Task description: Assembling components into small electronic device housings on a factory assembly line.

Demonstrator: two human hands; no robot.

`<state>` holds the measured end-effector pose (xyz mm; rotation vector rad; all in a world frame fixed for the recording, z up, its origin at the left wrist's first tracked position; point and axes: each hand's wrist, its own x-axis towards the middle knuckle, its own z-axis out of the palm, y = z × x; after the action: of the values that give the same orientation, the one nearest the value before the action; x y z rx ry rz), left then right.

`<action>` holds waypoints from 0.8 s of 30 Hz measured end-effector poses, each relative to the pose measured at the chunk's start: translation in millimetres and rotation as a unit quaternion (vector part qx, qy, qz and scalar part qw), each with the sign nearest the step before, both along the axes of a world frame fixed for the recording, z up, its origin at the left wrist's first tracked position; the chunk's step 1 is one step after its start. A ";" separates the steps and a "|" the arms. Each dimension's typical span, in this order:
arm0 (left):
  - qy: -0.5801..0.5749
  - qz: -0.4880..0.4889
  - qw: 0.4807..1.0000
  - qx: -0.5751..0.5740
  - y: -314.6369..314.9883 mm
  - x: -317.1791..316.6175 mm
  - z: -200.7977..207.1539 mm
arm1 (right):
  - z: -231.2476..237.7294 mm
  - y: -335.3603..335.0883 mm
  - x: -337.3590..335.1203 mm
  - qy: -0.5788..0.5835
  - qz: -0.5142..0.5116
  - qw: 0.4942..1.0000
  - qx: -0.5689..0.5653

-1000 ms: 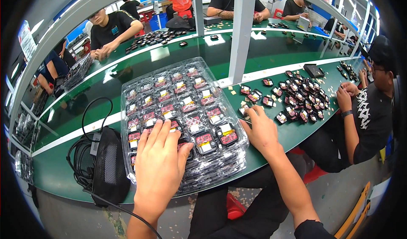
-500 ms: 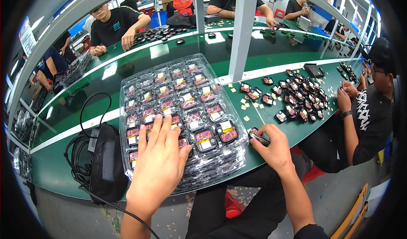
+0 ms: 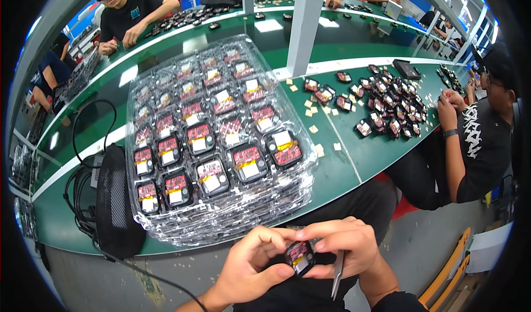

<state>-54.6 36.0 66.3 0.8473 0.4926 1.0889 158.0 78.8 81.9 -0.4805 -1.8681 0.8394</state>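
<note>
Between my two hands, above my lap, is a small black device case with a red circuit board and yellow tape in it. My left hand grips its left side between thumb and fingers. From the other side, my right hand pinches the case, and metal tweezers are tucked in that same hand, tips pointing down. Just beyond my hands stands a stack of clear plastic trays. Its top tray carries rows of similar cases, such as a black case in the nearest right area.
A heap of similar cases lies on the green bench at the right, among small cream squares. A black mesh pouch and cables sit left of the trays. A grey post rises behind. A co-worker sits at the right.
My left hand has left the top tray and my right hand has left the bench edge. Both have come together near my lap, around one case. The view has shifted slightly.
</note>
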 end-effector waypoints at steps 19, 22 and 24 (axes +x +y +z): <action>0.434 0.408 0.714 0.368 -25.5 21.9 -53.2 | -21.8 -29.2 -30.3 -0.055 -0.045 0.951 -0.301; 0.439 0.408 0.702 0.384 -25.1 17.0 -58.0 | -23.0 -32.0 -29.2 -0.055 -0.026 0.946 -0.319; 0.270 0.380 0.855 0.226 -28.8 16.5 -49.8 | -14.3 -30.1 -27.1 -0.081 -0.024 0.950 -0.300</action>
<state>-38.1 7.2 16.5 1.4544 1.1348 1.7381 130.9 48.7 67.5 -0.9916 -1.7146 1.3733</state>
